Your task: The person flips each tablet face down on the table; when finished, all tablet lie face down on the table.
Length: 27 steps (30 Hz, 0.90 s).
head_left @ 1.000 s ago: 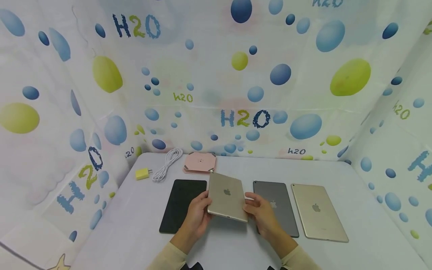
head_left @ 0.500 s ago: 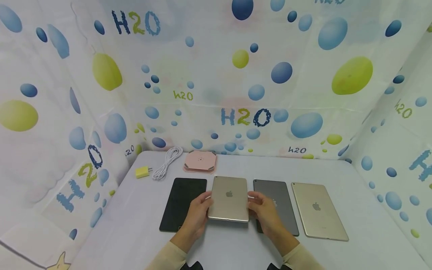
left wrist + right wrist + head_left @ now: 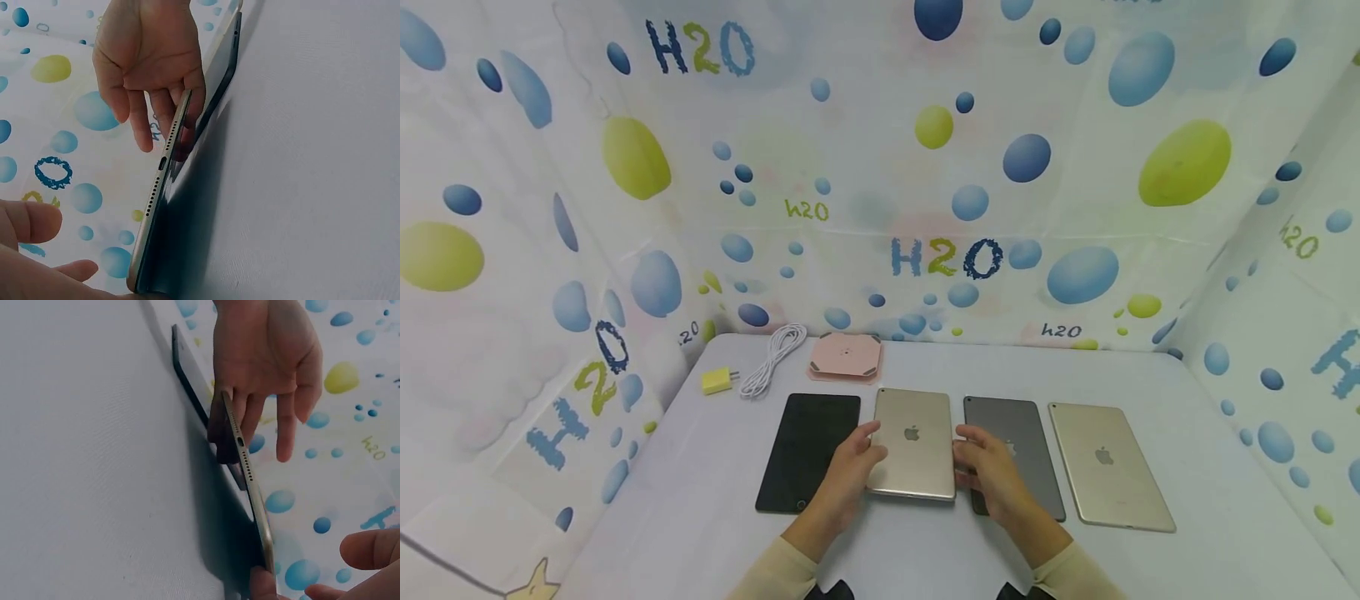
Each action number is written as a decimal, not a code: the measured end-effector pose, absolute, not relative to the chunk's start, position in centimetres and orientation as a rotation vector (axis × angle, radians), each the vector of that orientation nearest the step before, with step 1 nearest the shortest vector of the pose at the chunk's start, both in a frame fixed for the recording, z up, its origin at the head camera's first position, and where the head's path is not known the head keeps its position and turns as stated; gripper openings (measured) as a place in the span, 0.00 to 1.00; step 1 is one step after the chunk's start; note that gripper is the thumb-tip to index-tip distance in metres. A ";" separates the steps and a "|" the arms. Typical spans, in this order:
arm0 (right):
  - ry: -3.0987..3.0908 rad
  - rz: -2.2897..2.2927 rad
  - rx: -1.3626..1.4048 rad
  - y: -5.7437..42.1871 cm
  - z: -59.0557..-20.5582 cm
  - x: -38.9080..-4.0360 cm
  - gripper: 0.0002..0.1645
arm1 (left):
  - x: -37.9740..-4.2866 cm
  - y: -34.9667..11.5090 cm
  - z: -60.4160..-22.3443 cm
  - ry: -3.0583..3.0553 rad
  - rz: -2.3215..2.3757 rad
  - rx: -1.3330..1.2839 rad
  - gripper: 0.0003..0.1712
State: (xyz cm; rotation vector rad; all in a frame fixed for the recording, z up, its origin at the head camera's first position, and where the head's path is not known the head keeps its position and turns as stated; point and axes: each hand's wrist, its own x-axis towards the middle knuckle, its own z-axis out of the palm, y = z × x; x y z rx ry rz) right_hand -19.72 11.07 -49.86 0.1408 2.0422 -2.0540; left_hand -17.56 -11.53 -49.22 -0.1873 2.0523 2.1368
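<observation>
A gold tablet [image 3: 917,458] lies back side up in the middle of the head view, its near edge slightly above the white table. My left hand [image 3: 846,475] is at its left edge and my right hand [image 3: 1000,479] at its right. Both wrist views show the tablet's edge [image 3: 155,194] with a port, and a shadow gap beneath. Some fingertips [image 3: 262,582] reach under the sides, while both thumbs are spread away from the tablet. Left of it lies a black tablet [image 3: 801,446], screen up; right of it, a grey tablet [image 3: 1018,417] lies partly behind my right hand.
Another gold tablet [image 3: 1108,467] lies at the far right. Toward the back are a yellow charger plug [image 3: 717,381], a coiled white cable [image 3: 771,361] and a pink square item [image 3: 846,357]. A patterned curtain [image 3: 865,167] surrounds the table [image 3: 910,567].
The gold tablet was tilted and held up between both hands; it has levelled and come down to the table. The fingers have loosened and the thumbs have moved off its edges.
</observation>
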 end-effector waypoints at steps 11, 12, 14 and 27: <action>2.087 -1.943 0.095 11.3 -49.2 -19.4 0.33 | -17.3 -11.4 -49.1 2.104 2.042 -0.090 0.37; 2.089 -1.937 0.094 11.3 -49.1 -19.3 0.33 | -17.2 -11.4 -49.1 2.106 2.039 -0.088 0.37; 2.094 -1.922 0.090 11.3 -49.0 -19.2 0.34 | -17.2 -11.4 -49.1 2.111 2.035 -0.089 0.37; 2.103 -1.871 0.056 11.2 -48.6 -18.9 0.36 | -17.4 -11.5 -49.3 2.142 1.997 -0.090 0.37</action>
